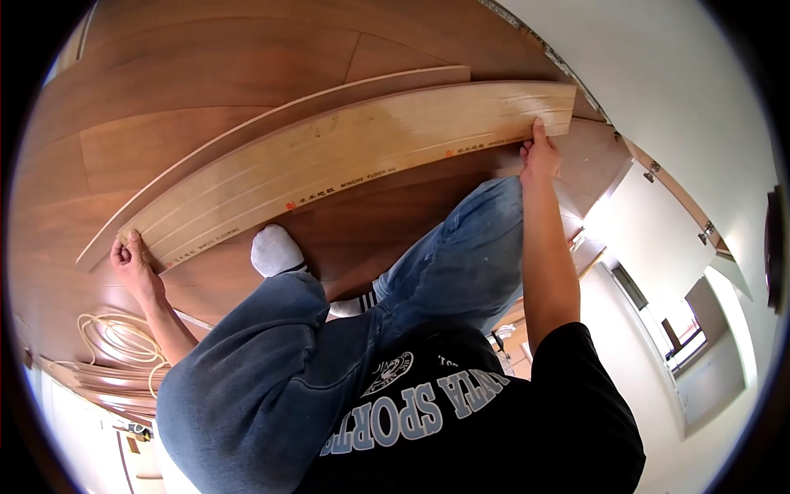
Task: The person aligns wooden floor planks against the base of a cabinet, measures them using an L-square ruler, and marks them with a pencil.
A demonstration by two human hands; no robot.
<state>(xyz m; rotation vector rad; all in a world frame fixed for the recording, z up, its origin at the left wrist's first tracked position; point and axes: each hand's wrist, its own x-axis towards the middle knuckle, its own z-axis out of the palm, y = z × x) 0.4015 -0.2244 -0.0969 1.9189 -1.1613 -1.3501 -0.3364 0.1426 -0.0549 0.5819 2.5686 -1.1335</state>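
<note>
A long floorboard point(354, 156) stretches across the view in front of me, its pale underside with printed lettering turned up. My left hand point(136, 262) is closed on its left end, thumb on top. At the right end my right hand point(539, 152) grips the near edge, thumb pressed on the pale face and fingers curled below. Just beyond it a second floorboard point(280, 115) lies roughly parallel, partly covered by the first one. Beneath both are brown laid floorboards point(206, 58).
My sock-covered foot point(277, 251) rests close to the board's near edge. A coiled cream hose or cable point(119, 337) lies at the left, by a stack of boards point(107, 383). A white wall point(658, 82) runs along the right, with a hinged white panel point(671, 222) below it.
</note>
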